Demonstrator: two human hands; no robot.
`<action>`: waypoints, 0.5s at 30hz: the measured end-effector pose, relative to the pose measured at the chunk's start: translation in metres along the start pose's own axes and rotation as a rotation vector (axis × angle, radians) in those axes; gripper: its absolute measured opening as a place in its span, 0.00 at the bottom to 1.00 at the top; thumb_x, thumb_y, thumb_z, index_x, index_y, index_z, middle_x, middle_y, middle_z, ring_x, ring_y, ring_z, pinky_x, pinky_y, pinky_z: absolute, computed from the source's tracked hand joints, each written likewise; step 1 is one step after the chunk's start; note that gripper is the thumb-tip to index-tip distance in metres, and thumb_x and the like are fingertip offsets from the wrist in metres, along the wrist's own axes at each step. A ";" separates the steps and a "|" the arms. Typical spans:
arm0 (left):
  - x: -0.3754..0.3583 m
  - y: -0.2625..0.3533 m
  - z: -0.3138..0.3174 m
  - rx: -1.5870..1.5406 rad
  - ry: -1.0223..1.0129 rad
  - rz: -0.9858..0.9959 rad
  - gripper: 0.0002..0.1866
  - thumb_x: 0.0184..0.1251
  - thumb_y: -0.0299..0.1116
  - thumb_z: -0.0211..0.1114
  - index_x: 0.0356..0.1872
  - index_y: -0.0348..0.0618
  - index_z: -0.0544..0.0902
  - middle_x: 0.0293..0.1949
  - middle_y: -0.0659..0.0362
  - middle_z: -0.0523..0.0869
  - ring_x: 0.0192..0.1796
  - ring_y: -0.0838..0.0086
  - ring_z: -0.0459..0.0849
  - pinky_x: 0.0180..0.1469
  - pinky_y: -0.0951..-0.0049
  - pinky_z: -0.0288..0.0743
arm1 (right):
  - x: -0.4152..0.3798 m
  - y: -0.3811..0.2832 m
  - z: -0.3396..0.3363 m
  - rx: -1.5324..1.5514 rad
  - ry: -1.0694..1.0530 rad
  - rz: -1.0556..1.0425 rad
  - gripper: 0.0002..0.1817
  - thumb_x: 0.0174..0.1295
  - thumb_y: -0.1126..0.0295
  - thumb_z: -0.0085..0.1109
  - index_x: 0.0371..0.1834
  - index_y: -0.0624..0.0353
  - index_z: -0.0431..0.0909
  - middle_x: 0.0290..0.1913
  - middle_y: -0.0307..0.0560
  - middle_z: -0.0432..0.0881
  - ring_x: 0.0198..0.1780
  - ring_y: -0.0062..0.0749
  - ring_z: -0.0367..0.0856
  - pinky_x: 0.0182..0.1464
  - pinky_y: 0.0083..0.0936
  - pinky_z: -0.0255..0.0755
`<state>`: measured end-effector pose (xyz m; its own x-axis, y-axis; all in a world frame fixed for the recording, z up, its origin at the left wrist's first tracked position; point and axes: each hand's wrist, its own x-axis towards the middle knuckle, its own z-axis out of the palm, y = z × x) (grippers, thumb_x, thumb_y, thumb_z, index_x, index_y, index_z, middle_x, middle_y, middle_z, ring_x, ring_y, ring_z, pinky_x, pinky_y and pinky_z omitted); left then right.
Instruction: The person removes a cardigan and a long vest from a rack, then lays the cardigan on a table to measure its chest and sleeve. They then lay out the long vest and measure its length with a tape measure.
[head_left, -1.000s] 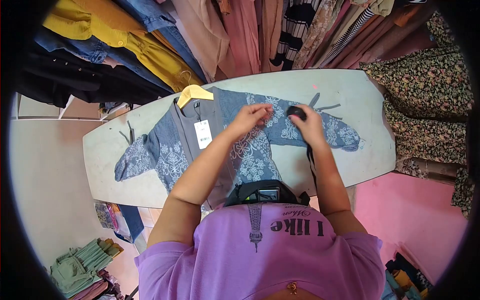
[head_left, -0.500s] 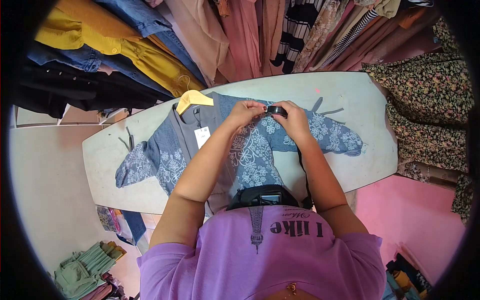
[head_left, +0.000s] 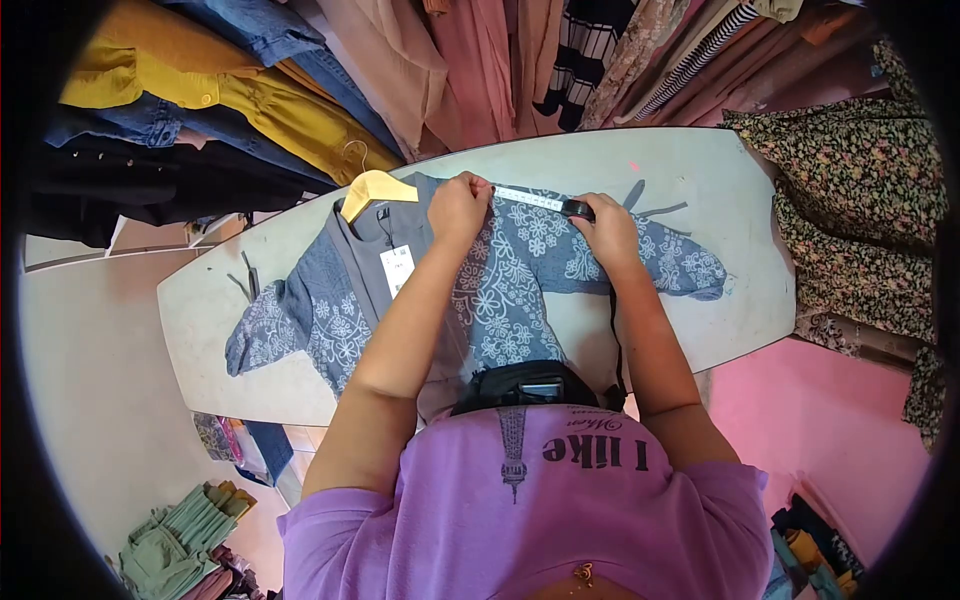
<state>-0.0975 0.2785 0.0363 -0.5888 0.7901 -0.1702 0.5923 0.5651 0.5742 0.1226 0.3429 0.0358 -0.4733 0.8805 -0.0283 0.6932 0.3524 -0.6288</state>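
Clothes (head_left: 485,80) crowd my table (head_left: 735,190), top (head_left: 500,300) spread on it. Left hand (head_left: 460,210) pinches the tape (head_left: 528,198), right (head_left: 612,235) grips its case (head_left: 577,208), over the sleeve. Looks like the tape-stretching step; next move probably needs steady tension.

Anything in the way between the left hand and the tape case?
Nothing visible but the white tape, which runs uncovered from the left hand to the black case in the right hand, above the patterned garment.

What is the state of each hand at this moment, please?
Left hand: closed, pinching the end of the white tape.
Right hand: closed, holding the black tape case.
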 end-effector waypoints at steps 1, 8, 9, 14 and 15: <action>-0.002 -0.001 0.001 -0.014 0.021 0.008 0.06 0.54 0.36 0.68 0.30 0.47 0.85 0.29 0.59 0.87 0.34 0.63 0.85 0.37 0.63 0.77 | 0.000 0.001 0.000 0.004 0.006 -0.013 0.14 0.50 0.70 0.67 0.41 0.54 0.80 0.39 0.47 0.82 0.41 0.47 0.80 0.41 0.37 0.73; -0.011 -0.001 0.008 -0.033 0.162 0.062 0.04 0.54 0.35 0.69 0.27 0.49 0.84 0.29 0.62 0.84 0.38 0.65 0.81 0.40 0.64 0.74 | 0.000 -0.002 -0.002 -0.035 0.008 -0.021 0.14 0.50 0.70 0.67 0.40 0.55 0.80 0.38 0.48 0.81 0.41 0.47 0.80 0.41 0.37 0.73; -0.014 -0.001 0.009 -0.032 0.162 0.064 0.04 0.54 0.35 0.69 0.27 0.49 0.84 0.29 0.62 0.84 0.38 0.65 0.81 0.40 0.64 0.74 | 0.000 -0.002 -0.002 -0.035 0.010 -0.021 0.14 0.50 0.70 0.67 0.40 0.55 0.80 0.38 0.48 0.81 0.41 0.47 0.80 0.41 0.37 0.73; -0.017 -0.016 0.016 0.154 0.353 0.415 0.07 0.55 0.34 0.68 0.36 0.50 0.84 0.32 0.64 0.84 0.37 0.65 0.80 0.41 0.66 0.73 | 0.000 -0.004 -0.002 -0.041 0.016 -0.023 0.13 0.50 0.70 0.68 0.39 0.55 0.80 0.37 0.48 0.81 0.40 0.47 0.80 0.41 0.38 0.73; -0.016 -0.021 0.018 0.153 0.356 0.416 0.07 0.55 0.34 0.68 0.36 0.50 0.84 0.32 0.64 0.84 0.37 0.65 0.80 0.41 0.66 0.73 | 0.000 -0.004 -0.002 -0.042 0.019 -0.025 0.13 0.50 0.70 0.68 0.39 0.55 0.80 0.37 0.48 0.81 0.40 0.47 0.80 0.41 0.38 0.73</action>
<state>-0.0903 0.2583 0.0126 -0.4221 0.8398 0.3414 0.8715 0.2722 0.4080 0.1208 0.3423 0.0400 -0.4807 0.8769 0.0020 0.7036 0.3871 -0.5958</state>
